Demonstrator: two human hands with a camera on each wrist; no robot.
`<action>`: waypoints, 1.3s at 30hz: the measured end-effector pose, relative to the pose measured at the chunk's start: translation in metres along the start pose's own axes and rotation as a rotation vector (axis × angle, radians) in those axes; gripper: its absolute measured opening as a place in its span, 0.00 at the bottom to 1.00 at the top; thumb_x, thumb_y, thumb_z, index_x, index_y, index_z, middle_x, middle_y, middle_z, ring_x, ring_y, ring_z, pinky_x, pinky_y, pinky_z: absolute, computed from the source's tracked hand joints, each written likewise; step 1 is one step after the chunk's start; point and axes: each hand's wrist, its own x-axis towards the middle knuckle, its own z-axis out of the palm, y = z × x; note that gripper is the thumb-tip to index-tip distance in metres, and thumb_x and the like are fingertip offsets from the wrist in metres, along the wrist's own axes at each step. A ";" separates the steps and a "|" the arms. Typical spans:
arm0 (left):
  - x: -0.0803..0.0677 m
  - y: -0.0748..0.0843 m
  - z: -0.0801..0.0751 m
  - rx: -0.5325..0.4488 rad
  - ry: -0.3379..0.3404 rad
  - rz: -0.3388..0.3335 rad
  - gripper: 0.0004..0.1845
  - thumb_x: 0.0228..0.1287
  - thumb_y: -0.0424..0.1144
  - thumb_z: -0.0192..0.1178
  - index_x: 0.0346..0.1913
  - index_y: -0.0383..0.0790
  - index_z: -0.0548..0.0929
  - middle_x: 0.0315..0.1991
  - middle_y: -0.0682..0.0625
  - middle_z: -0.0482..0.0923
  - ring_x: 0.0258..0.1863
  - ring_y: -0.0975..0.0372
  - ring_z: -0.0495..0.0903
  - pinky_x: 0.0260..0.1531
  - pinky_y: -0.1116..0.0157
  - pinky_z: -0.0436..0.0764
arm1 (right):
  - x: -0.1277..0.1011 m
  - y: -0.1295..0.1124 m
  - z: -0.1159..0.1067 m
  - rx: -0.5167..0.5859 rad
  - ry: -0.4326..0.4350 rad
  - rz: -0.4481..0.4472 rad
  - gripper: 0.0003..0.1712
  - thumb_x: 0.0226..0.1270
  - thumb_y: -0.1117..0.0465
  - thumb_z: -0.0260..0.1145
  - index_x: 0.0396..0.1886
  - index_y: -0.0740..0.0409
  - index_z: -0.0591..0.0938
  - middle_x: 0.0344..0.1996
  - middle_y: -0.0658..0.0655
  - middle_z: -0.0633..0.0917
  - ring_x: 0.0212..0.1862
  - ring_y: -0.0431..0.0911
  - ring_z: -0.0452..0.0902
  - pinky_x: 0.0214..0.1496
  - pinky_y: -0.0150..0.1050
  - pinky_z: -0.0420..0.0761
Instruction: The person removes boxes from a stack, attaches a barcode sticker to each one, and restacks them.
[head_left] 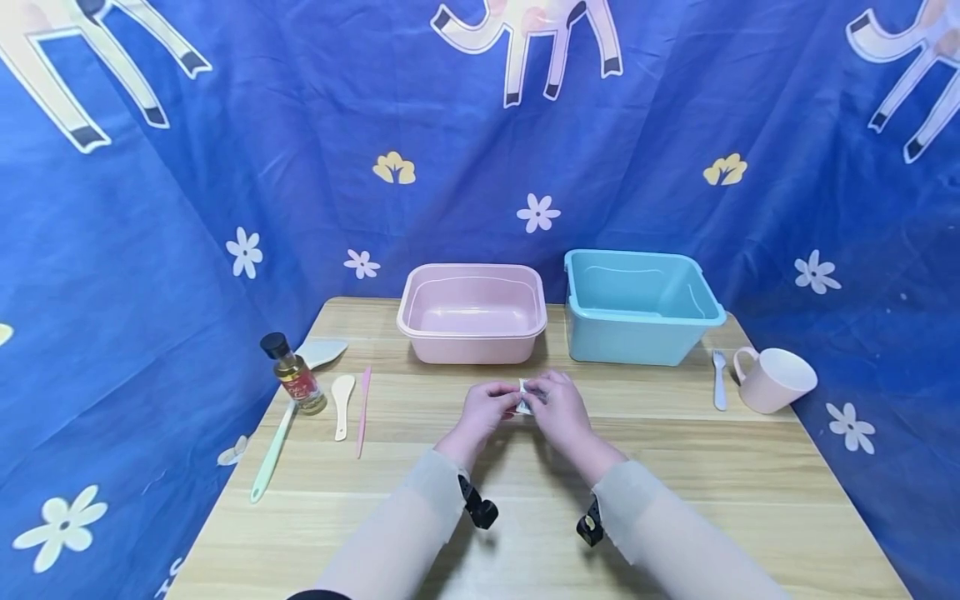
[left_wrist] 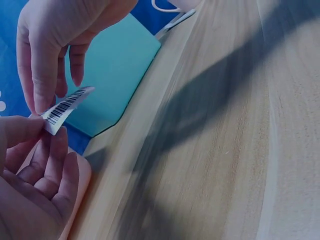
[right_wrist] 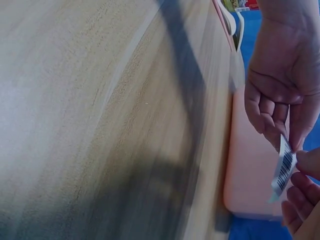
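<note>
Barcoded white slip [left_wrist: 67, 109] pinched between two hands, raised over the table's middle; clock directions below run from it in the head view.

Largest first. Blue backdrop [head_left: 300, 167] printed with flowers and animal legs, hanging behind and to both sides. Wood-grain table [head_left: 750, 467] beneath everything. Turquoise bin [head_left: 633, 340] at 2 o'clock, upright. Pink basin [head_left: 472, 348] at 11 o'clock, just beside the bin, also upright. Pale sleeves [head_left: 397, 525] come in from 7 and 5 o'clock, a dark device [head_left: 480, 508] strapped at each wrist.

Left hand [head_left: 486, 408] on the 9 o'clock side, thumb and finger clamped on the slip. Right hand [head_left: 557, 408] on the 3 o'clock side, thumb and finger likewise clamped on it. Fingertips of both hands nearly meet.

Smaller items: spatula [head_left: 271, 462], white head and mint handle, at 9 o'clock, partly hidden by a black-capped, red-labelled bottle [head_left: 300, 382]. Pale mug [head_left: 772, 382] at 3 o'clock, upright, handle toward 10. Pink knife [head_left: 363, 412] and cream spoon [head_left: 342, 404] side by side at 9. Lavender fork [head_left: 719, 382] at 3, near the mug, tines toward 12.

Slip itself smallest: bars visible from both wrists, surface slightly curved.
</note>
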 end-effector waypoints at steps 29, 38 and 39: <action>0.002 0.000 -0.004 0.023 -0.070 0.018 0.11 0.57 0.21 0.63 0.43 0.16 0.81 0.34 0.38 0.85 0.23 0.64 0.78 0.26 0.70 0.77 | 0.000 0.006 0.002 -0.063 -0.005 -0.066 0.02 0.64 0.66 0.69 0.36 0.57 0.87 0.35 0.49 0.84 0.44 0.47 0.78 0.49 0.43 0.78; -0.001 0.000 -0.001 0.041 -0.026 0.004 0.10 0.56 0.22 0.64 0.41 0.21 0.84 0.32 0.45 0.85 0.24 0.65 0.78 0.26 0.72 0.77 | 0.002 0.009 0.003 0.001 -0.023 0.019 0.02 0.65 0.65 0.66 0.36 0.58 0.85 0.33 0.50 0.83 0.39 0.46 0.78 0.44 0.44 0.79; -0.001 0.000 -0.001 0.045 -0.023 0.005 0.10 0.56 0.22 0.64 0.41 0.21 0.84 0.32 0.45 0.85 0.24 0.65 0.78 0.26 0.72 0.77 | 0.002 0.009 0.003 0.016 -0.020 0.037 0.02 0.65 0.65 0.66 0.35 0.58 0.85 0.32 0.50 0.83 0.38 0.46 0.78 0.43 0.44 0.79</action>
